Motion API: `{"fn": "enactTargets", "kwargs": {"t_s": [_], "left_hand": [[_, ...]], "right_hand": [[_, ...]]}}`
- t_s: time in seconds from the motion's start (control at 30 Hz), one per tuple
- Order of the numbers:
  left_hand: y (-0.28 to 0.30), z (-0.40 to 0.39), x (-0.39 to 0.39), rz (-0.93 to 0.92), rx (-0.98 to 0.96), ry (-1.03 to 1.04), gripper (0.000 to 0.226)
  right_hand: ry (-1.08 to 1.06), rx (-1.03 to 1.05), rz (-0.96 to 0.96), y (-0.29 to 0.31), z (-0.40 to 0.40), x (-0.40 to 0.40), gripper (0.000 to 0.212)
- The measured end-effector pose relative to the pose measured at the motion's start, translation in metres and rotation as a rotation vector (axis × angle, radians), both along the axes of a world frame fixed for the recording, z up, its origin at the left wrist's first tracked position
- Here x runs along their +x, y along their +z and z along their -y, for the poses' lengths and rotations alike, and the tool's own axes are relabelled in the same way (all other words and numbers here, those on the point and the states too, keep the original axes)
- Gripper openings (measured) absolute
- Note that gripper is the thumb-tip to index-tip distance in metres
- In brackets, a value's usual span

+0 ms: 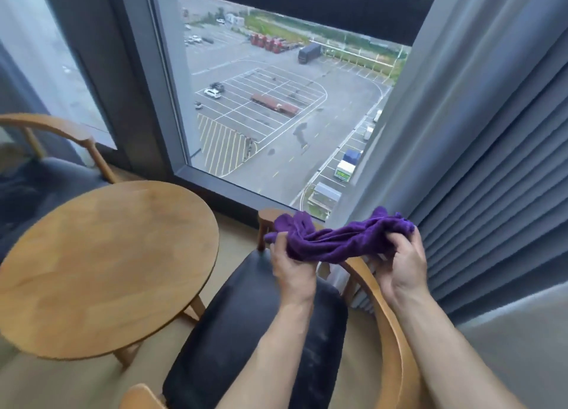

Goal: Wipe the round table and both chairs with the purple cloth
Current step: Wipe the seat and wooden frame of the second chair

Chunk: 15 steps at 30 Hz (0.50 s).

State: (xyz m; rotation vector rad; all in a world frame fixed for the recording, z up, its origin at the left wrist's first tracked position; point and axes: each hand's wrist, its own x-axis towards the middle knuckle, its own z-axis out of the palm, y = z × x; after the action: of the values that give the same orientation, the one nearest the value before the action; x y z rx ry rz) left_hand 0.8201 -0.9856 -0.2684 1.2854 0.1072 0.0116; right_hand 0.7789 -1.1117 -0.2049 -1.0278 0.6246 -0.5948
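The purple cloth is bunched and stretched between both hands, held in the air above the near chair. My left hand grips its left end and my right hand grips its right end, fingers curled into the fabric. The near chair has a dark cushioned seat and a curved wooden armrest, and stands directly below my forearms. The round wooden table stands to the left of that chair. A second wooden chair with a dark seat stands behind the table at the far left.
A large window with a dark frame rises straight ahead, looking down on a car park. Grey curtains hang along the right side, close to the near chair's armrest. Beige floor shows between the table and chair.
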Motion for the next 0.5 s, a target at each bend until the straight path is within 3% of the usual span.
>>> {"fn": "enactTargets", "kwargs": {"t_s": [0.13, 0.27, 0.5], "left_hand": [[-0.025, 0.032, -0.001, -0.1, 0.241, 0.172, 0.035], [-0.054, 0.07, 0.019, -0.227, 0.305, 0.286, 0.038], [-0.083, 0.137, 0.066, -0.391, 0.373, 0.555, 0.046]], "right_hand": [[0.1, -0.014, -0.108, -0.034, 0.037, 0.042, 0.032], [0.295, -0.056, -0.247, -0.078, 0.081, 0.099, 0.026], [0.627, -0.408, -0.421, -0.122, 0.132, 0.19, 0.01]]}}
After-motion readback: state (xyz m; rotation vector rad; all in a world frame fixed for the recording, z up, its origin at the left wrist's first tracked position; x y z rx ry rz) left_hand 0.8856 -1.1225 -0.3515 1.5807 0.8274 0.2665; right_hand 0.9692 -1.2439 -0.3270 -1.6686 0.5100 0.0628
